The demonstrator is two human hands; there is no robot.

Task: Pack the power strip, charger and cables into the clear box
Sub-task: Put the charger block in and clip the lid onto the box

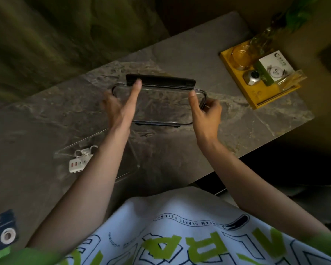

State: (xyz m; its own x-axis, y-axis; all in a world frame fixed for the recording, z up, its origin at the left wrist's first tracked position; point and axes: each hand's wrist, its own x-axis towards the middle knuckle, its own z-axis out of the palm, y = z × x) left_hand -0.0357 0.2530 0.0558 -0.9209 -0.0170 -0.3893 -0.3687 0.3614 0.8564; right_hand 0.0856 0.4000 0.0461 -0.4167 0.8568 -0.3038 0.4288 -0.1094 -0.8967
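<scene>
Both my hands hold a clear lid (161,106) with a dark rim and a black latch bar (166,81) along its far edge. My left hand (118,106) grips its left end, with a finger lying up to the latch. My right hand (205,111) grips its right end. The lid is over the middle of the stone table. The clear box (80,142) stands open at the near left, partly behind my left forearm. Inside it lie a white USB charger block (75,165) and white coiled cables (85,151). Whether a power strip is there I cannot tell.
A yellow tray (256,101) at the far right holds glasses, a white and green carton and a metal object. A dark card (2,232) lies at the near left. The table edge (256,150) runs diagonally on my right. A curtain hangs behind the table.
</scene>
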